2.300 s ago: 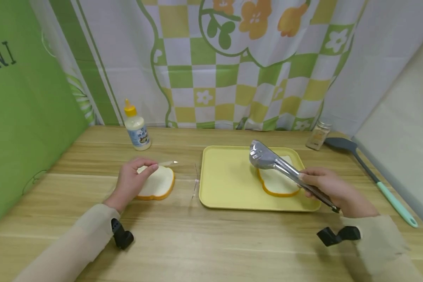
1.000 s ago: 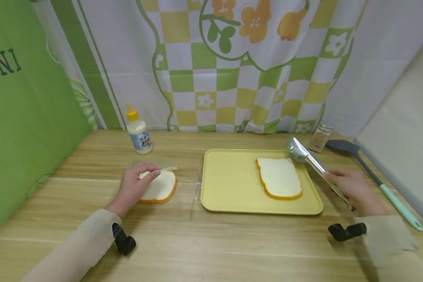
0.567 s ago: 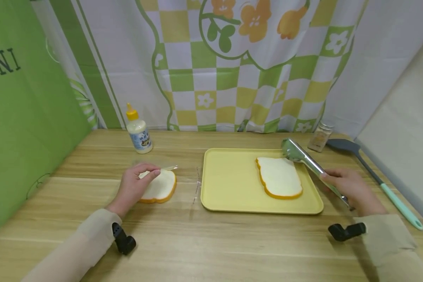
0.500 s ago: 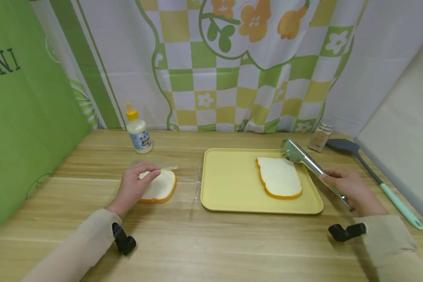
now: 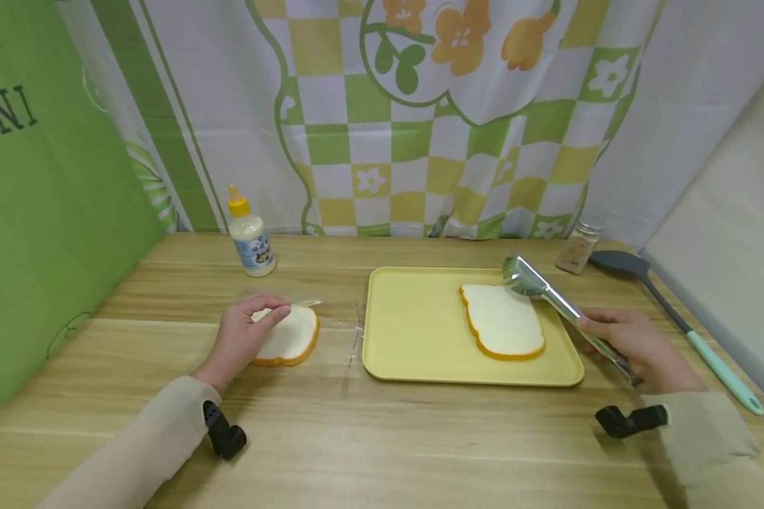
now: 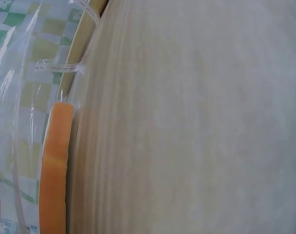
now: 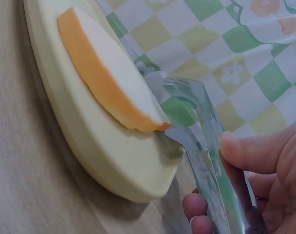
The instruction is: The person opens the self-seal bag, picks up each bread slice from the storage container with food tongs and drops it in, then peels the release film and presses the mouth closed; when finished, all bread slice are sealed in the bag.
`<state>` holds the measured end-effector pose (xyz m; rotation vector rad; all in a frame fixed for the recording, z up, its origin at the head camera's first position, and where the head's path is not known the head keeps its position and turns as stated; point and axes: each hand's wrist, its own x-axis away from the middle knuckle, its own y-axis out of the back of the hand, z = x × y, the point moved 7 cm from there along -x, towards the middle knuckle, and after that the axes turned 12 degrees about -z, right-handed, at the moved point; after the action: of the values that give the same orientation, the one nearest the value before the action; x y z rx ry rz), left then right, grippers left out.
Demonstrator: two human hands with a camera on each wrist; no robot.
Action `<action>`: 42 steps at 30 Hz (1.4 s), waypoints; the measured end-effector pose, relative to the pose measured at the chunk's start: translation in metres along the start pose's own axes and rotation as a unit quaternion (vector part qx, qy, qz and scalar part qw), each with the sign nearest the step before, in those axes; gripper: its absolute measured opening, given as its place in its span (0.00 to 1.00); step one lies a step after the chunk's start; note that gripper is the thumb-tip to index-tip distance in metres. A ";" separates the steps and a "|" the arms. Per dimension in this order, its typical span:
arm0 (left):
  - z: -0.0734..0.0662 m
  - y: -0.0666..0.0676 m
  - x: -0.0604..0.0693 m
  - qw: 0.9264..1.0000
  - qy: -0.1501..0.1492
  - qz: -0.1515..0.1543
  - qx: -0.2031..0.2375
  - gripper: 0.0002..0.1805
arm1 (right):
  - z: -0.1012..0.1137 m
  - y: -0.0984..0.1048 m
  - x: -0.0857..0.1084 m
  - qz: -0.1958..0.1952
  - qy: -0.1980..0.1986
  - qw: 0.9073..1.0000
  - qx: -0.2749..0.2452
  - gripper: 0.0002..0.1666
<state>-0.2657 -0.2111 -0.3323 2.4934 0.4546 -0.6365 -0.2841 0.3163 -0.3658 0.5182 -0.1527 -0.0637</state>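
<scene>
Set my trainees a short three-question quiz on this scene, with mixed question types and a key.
1. What does the right hand hold?
2. True or false: the spatula lies on the table, right of the tray.
3. How many bread slices show in the head view: A, one; B, two; or C, three?

Key:
1. Tongs.
2. True.
3. B; one on the tray, one partly hidden by the left hand.

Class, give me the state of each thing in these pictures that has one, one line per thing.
Tray: flat on the table
Tray slice: lying flat
Tongs: gripped by the right hand, jaws apart at the tray slice's corner
Clear plastic: pinched by the left hand
Table slice: lying flat, partly hidden
Squeeze bottle: upright, yellow top on
Shaker jar: standing, lid on
Spatula: lying down
</scene>
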 end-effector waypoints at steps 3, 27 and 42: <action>0.000 0.000 0.000 1.000 0.000 -0.002 0.002 0.09 | 0.000 0.000 0.002 0.002 -0.003 1.000 -0.002 0.39; 0.004 0.000 0.001 1.000 0.016 -0.002 0.005 0.10 | 0.017 0.005 0.015 -0.004 0.011 1.000 -0.022 0.40; 0.003 0.001 0.000 1.000 0.023 -0.006 0.011 0.10 | 0.050 0.005 0.025 -0.042 0.053 0.998 0.002 0.37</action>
<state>-0.2665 -0.2143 -0.3342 2.5332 0.4817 -0.5929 -0.2678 0.2935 -0.3175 0.5311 -0.0268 -0.1181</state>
